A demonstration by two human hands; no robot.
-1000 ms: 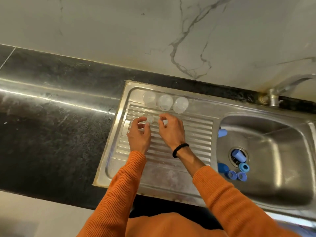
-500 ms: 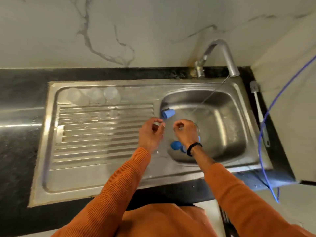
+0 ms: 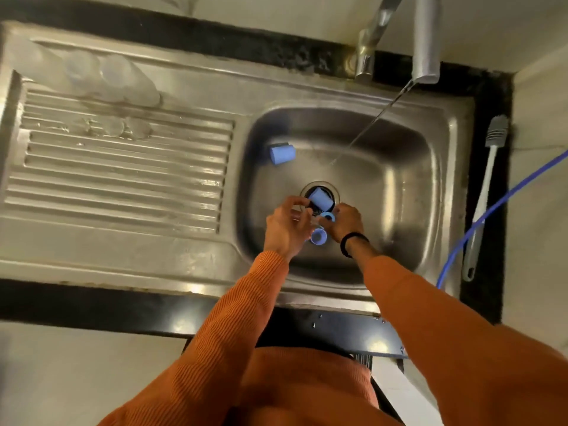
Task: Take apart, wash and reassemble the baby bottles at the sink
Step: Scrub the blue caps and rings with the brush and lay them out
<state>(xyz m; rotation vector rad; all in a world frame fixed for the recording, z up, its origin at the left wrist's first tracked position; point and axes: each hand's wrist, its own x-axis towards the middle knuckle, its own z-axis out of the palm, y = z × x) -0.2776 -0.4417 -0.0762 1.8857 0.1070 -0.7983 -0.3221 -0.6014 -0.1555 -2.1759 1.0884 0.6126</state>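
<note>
Hands low in the steel sink basin (image 3: 408, 167), close together just by the drain (image 3: 321, 192). Left hand (image 3: 285, 232) with fingers curled, thumb and forefinger near a blue ring (image 3: 327, 216); right hand (image 3: 345, 222), black band on the wrist, fingers curled beside that same ring. Cannot tell whether either grip pinches anything, the fingertips blurred and overlapping. Blue cap (image 3: 321, 198) lying tilted over the drain. Second blue ring (image 3: 318, 236) between the two wrists, on the basin floor. Another blue cap (image 3: 282, 153) on its side at the basin's left wall, well apart. Three clear bottles (image 3: 116, 78) lying side by side at the back of the ribbed drainboard (image 3: 123, 179), small clear pieces (image 3: 123, 129) just before them. Thin water stream (image 3: 372, 121) falling from the tap (image 3: 425, 41). Bottle brush (image 3: 484, 192) on the counter (image 3: 482, 87) right of the sink, blue hose (image 3: 504, 198) crossing it.
</note>
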